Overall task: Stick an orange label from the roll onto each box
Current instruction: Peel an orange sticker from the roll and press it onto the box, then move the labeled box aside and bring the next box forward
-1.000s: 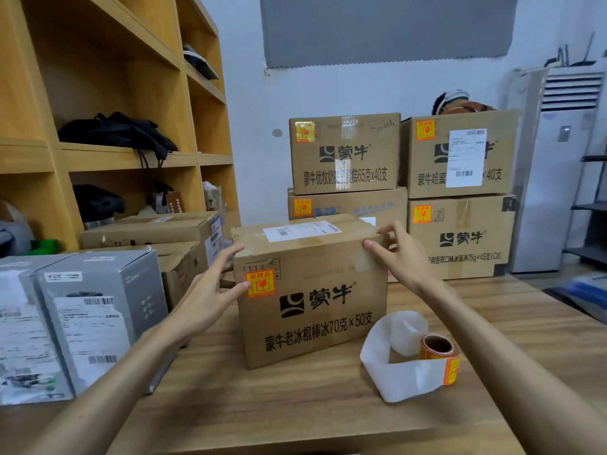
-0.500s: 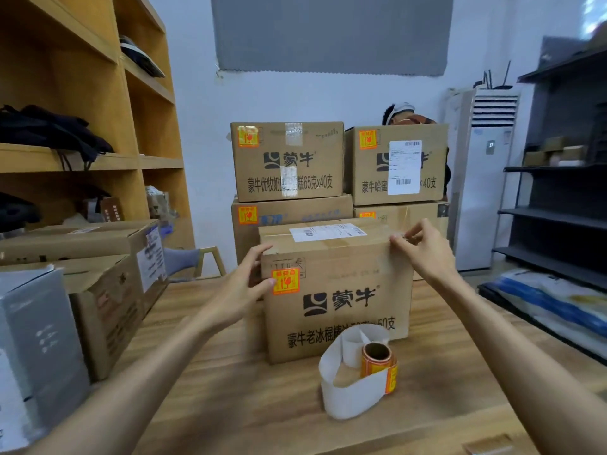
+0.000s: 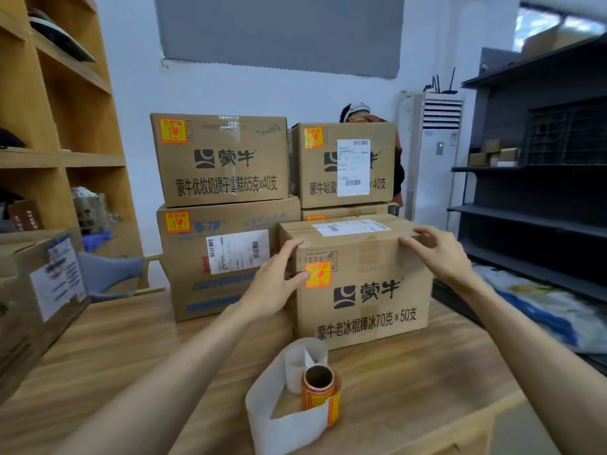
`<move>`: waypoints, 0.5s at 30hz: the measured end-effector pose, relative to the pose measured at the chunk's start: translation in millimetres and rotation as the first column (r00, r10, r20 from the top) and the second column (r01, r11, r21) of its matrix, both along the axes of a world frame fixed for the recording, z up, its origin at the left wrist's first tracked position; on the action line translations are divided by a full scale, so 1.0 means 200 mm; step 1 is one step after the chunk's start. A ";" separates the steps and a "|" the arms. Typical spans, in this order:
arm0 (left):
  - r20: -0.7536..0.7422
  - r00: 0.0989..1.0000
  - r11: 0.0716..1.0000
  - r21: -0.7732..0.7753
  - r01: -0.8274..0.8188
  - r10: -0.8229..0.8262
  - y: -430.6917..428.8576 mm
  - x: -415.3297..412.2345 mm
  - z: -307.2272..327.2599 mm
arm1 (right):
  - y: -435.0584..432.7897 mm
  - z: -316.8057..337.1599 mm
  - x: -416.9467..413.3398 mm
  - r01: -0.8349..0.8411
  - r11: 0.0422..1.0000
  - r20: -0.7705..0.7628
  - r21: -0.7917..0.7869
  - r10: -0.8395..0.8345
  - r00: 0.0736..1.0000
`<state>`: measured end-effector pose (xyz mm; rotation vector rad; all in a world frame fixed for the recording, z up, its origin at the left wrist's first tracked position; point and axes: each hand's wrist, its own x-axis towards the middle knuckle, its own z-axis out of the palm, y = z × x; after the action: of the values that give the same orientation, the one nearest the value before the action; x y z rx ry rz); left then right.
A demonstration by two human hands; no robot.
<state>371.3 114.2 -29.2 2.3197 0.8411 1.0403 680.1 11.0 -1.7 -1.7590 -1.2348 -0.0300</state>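
At 6 o'clock the label roll (image 3: 320, 394) stands on end on the table (image 3: 115, 356), its white backing strip (image 3: 279, 418) looped around it. Just beyond, the front box (image 3: 371, 303) bears an orange label (image 3: 317, 274); the left hand (image 3: 276, 284) grips its upper-left corner, the right hand (image 3: 437, 251) its upper-right edge. Labelled stacked boxes (image 3: 220, 159) sit behind at 11 o'clock

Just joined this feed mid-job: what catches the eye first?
The left hand and right hand grip the front box at its top corners, an orange label on its face by the left thumb. The roll stands on the table before it, white backing looped round. Behind, stacked boxes carry orange labels too.
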 end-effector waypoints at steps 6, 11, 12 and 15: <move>0.012 1.000 1.000 -0.001 -0.015 0.015 0.10 0.17 -0.02 | 0.11 -0.02 0.15 0.046 0.998 -0.109 0.041 -0.041 0.993; -0.001 1.000 0.999 0.028 -0.020 0.020 0.13 0.27 -0.03 | 0.18 -0.02 0.26 0.043 0.998 -0.169 0.050 -0.034 0.985; -0.003 1.000 0.999 0.036 -0.017 0.017 0.13 0.29 -0.03 | 0.18 -0.02 0.29 0.042 0.998 -0.178 0.053 -0.032 0.983; -0.002 1.000 0.999 0.047 -0.018 0.018 0.14 0.34 -0.03 | 0.19 -0.01 0.31 0.044 0.998 -0.195 0.054 -0.033 0.980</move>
<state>438.6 141.7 -35.7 2.3566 0.8488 1.0754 743.1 48.5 -4.1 -1.6923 -1.0489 0.0814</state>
